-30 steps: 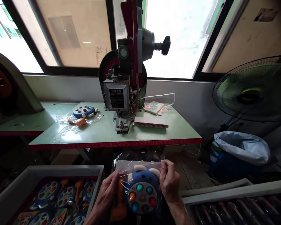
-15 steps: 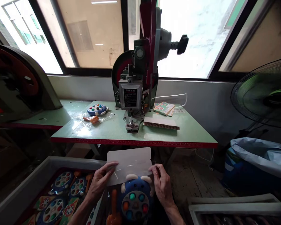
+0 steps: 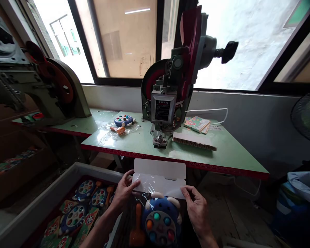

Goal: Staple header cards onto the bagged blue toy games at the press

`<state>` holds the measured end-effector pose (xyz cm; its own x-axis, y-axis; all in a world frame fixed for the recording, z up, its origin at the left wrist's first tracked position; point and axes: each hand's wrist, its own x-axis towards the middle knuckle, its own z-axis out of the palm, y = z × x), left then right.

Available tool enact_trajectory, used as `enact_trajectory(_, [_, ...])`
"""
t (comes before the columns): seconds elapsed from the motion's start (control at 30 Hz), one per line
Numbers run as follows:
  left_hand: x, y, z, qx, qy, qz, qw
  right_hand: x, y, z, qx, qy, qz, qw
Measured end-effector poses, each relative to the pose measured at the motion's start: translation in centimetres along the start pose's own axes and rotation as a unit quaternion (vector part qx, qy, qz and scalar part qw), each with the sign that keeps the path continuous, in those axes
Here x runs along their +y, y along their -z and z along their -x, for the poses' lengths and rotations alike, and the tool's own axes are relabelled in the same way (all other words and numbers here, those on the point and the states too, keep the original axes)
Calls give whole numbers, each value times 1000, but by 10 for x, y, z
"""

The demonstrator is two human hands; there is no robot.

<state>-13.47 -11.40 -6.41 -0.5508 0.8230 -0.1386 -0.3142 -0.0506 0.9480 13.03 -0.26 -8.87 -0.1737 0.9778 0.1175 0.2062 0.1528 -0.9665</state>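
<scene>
A white header card (image 3: 158,168) with a crease across its middle and a small slot is held up in front of me. My left hand (image 3: 126,189) pinches its left edge, thumb on the front. My right hand (image 3: 196,203) pinches its lower right corner between thumb and fingers. Just below the card, in a clear plastic bag, hang a blue toy (image 3: 161,220) with white horns and coloured round buttons, and an orange toy hammer (image 3: 137,227). The bag's top edge overlaps the lower card panel. My fingertips behind the card are hidden.
A stapling-type machine (image 3: 162,106) stands on the green table (image 3: 144,155), with a stack of folded cards (image 3: 193,141), printed cards (image 3: 197,123) and a bagged blue toy (image 3: 124,120). A grey bin (image 3: 77,168) of bagged toys sits lower left. A fan (image 3: 307,117) is at right.
My view has turned left, so the scene sits further right. The card, a single flat panel before, now shows two panels with a crease and slot. Both hands still hold it.
</scene>
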Motion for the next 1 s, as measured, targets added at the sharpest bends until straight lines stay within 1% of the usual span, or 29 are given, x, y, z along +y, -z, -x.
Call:
enact_trajectory(0.03, [-3,1,0,11,17,-7,1000,2,0,-1,-5,-6,-10,1000])
enact_trajectory(0.1, [-5,1,1,10,31,-5,999,5,-1,-3,-15,-19,-33,999])
enact_trajectory(0.2, [1,-2,2,1,20,21,1000,7,0,-7,-15,-31,-46,998])
enact_trajectory(0.27, [4,-5,1,14,14,27,999,6,-1,-8,-12,-33,-42,999])
enact_trajectory(0.37, [3,-7,-2,40,-3,24,999,3,-1,-10,-12,-24,-29,999])
enact_trajectory(0.53, [-1,-3,-7,38,-21,6,999,0,0,-14,1,-1,18,1000])
enact_trajectory(0.6, [0,-1,-9,38,-20,-5,999,0,1,-16,-1,7,16,1000])
enact_trajectory(0.7, [4,0,-10,24,-6,-16,1000,2,0,-19,-10,4,-15,1000])
enact_trajectory(0.8, [9,-1,-10,12,9,-17,1000,5,-1,-21,-7,-8,-55,998])
enact_trajectory(0.93, [19,-1,-10,14,27,-36,999,6,-3,-22,-12,-40,-127,991])
enact_trajectory(1.0, [23,2,-11,-8,39,-51,998,4,-3,-22,-15,-59,-157,986])
